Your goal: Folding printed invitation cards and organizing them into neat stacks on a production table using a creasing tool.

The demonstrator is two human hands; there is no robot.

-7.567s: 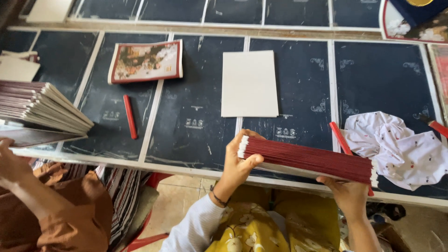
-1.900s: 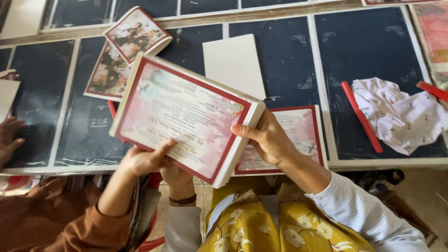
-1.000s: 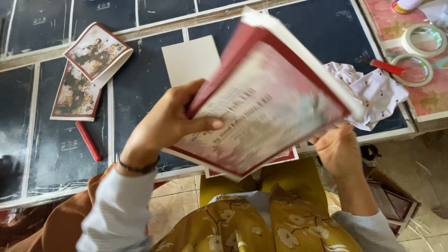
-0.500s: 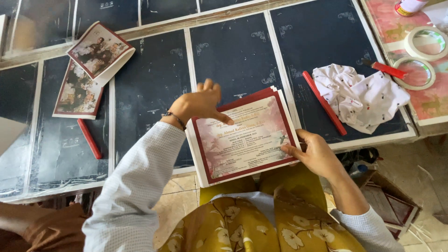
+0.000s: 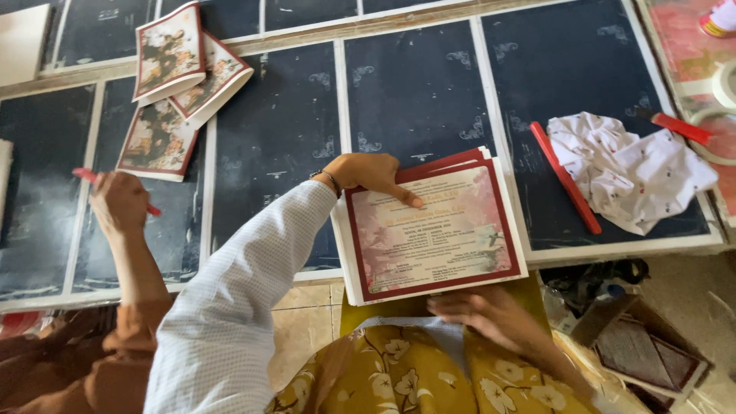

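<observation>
Seen from above: dark panels (image 5: pixel 418 84) laid side by side, pale strips (image 5: pixel 340 92) between, faint ornament printed at corners. Along the near edge, a white border (image 5: pixel 629 247), then tiled floor (image 5: pixel 303 322), beige, with a darker joint. At right, grey floor (image 5: pixel 690 284) and a brown box (image 5: pixel 652 356) with a dark padded top, plastic wrap just beside. Upper right, a pink sheet (image 5: pixel 682 38) with a tape ring (image 5: pixel 717 130) partly cut off by the frame. Top left, a cream card (image 5: pixel 23 42) at the corner. Even daylight, soft shadows, no lamp in view. No walls or windows showing.
</observation>
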